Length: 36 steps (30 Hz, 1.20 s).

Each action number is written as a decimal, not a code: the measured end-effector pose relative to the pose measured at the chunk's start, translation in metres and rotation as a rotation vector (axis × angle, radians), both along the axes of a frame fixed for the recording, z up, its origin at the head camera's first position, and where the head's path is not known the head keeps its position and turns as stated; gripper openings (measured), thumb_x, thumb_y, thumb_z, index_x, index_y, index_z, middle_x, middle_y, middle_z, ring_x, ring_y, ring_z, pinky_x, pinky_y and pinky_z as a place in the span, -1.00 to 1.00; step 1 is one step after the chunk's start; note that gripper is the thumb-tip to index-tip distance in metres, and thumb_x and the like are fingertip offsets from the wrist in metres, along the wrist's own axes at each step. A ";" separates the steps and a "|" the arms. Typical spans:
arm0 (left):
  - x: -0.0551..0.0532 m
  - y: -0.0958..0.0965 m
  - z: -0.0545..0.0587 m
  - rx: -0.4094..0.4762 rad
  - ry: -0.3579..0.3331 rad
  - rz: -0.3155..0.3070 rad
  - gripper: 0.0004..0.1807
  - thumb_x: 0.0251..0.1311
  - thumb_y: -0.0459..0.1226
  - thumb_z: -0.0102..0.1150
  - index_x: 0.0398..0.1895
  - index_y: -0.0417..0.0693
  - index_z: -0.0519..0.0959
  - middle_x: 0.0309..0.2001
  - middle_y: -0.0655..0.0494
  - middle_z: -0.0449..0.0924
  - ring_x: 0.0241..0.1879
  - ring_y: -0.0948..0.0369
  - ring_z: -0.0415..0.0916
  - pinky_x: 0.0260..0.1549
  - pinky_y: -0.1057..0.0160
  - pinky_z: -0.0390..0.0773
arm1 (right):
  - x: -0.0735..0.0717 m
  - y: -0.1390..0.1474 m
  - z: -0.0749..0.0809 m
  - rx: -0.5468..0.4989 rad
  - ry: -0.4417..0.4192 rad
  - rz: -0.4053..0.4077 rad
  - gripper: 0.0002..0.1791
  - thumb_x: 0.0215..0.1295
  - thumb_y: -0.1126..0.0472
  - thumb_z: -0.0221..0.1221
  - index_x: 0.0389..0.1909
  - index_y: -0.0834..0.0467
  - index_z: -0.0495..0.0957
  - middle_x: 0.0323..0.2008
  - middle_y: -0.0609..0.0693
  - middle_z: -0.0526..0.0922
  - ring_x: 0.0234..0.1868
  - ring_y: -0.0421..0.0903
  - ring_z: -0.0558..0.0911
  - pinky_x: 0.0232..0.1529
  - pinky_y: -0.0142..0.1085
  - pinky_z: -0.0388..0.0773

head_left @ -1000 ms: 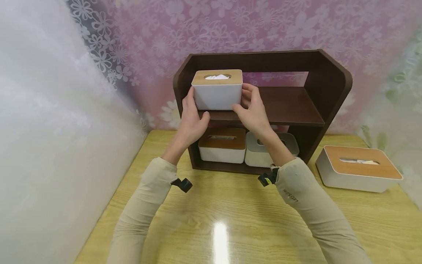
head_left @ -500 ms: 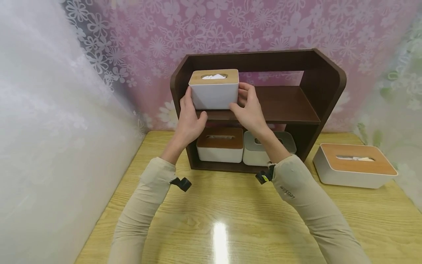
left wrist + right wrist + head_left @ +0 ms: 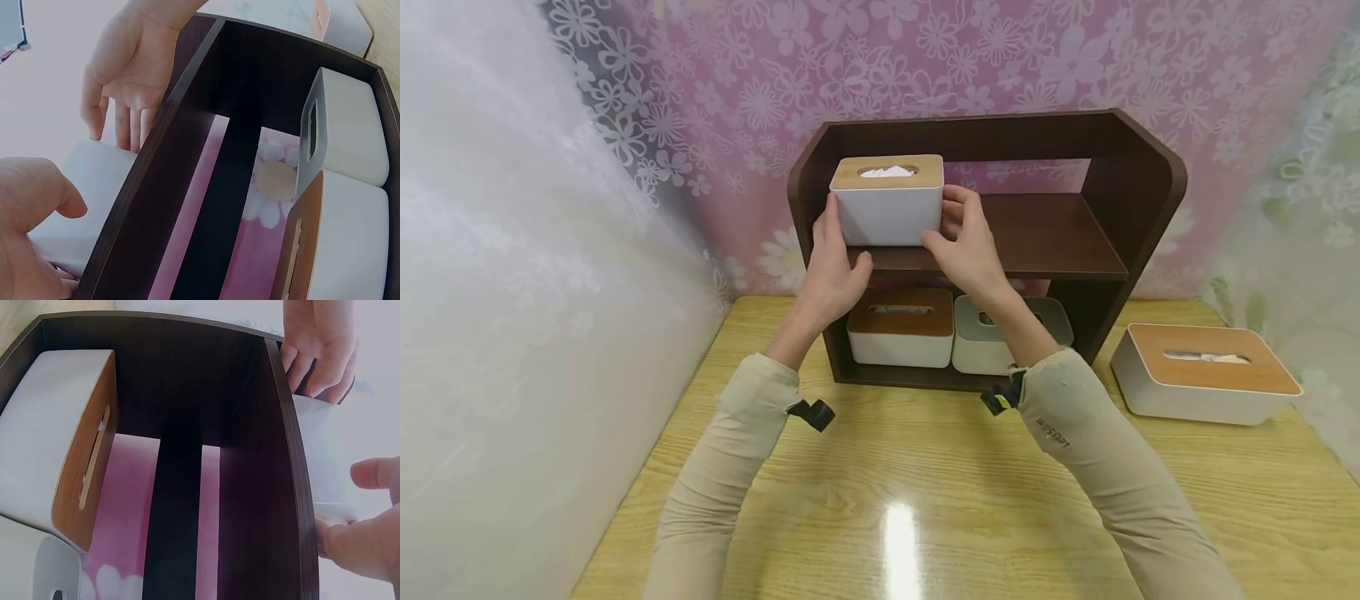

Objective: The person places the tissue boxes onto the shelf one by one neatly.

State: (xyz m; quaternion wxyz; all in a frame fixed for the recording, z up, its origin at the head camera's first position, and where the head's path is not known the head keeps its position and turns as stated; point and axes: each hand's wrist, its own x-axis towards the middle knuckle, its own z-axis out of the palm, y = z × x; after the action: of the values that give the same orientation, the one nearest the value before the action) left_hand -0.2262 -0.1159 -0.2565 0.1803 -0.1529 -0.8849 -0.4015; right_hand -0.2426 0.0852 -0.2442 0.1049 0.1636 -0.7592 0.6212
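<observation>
A white tissue box (image 3: 889, 217) with a light wooden lid sits at the left of the shelf unit's upper shelf, white tissue in its slot. My left hand (image 3: 832, 279) lies along its left side, fingers fairly straight; in the left wrist view the left thumb (image 3: 74, 203) stands out in front of the box. At the right side, my right hand (image 3: 970, 250) grips the lower corner, fingers bent along the side and thumb on the front face. The wrist views show both hands beyond the dark shelf board (image 3: 134, 181), the fingertips partly hidden.
The dark brown shelf unit (image 3: 1052, 237) stands on the wooden table (image 3: 850, 467). On its lower shelf are a brown-lidded tissue box (image 3: 901, 342) and a grey-lidded one (image 3: 988, 354). A larger wooden-lidded tissue box (image 3: 1210, 375) stands on the table to the right.
The view has shifted slightly, moving the whole scene a little left in the picture. The hands stay at the two sides of the tissue box, which keeps its place on the upper shelf.
</observation>
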 end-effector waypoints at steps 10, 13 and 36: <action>0.011 -0.006 0.000 -0.016 0.035 -0.031 -0.09 0.37 -0.29 0.01 0.61 -0.09 -0.30 0.59 -0.13 -0.27 0.57 0.11 -0.25 0.46 0.05 0.02 | 0.010 0.007 -0.005 -0.084 0.026 0.021 -0.31 0.37 0.34 0.11 0.47 0.13 0.10 0.40 0.18 0.22 0.44 0.03 0.29 0.35 -0.11 0.33; 0.018 -0.008 0.000 -0.006 0.060 -0.053 -0.12 0.38 -0.27 0.01 0.61 -0.07 -0.25 0.59 -0.09 -0.24 0.57 0.15 -0.27 0.47 0.05 -0.01 | 0.017 0.013 -0.008 -0.084 0.046 0.023 -0.32 0.38 0.33 0.12 0.47 0.10 0.11 0.40 0.14 0.25 0.44 0.02 0.29 0.35 -0.13 0.34; 0.084 -0.013 -0.061 0.299 0.114 -0.225 -0.27 0.39 -0.39 0.07 0.56 -0.07 0.04 0.51 0.03 0.09 0.48 0.18 0.07 0.42 0.04 0.14 | 0.103 0.080 -0.084 -0.230 0.078 0.073 -0.39 0.42 0.47 0.02 0.44 0.23 0.10 0.30 0.07 0.33 0.38 0.03 0.35 0.21 -0.44 0.42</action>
State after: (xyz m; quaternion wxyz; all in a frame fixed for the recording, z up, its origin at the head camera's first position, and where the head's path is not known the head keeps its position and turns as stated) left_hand -0.1418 -0.1285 -0.3174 0.2047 -0.2448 -0.7811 -0.5367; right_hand -0.1397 0.1648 -0.3278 0.1297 0.2021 -0.6720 0.7006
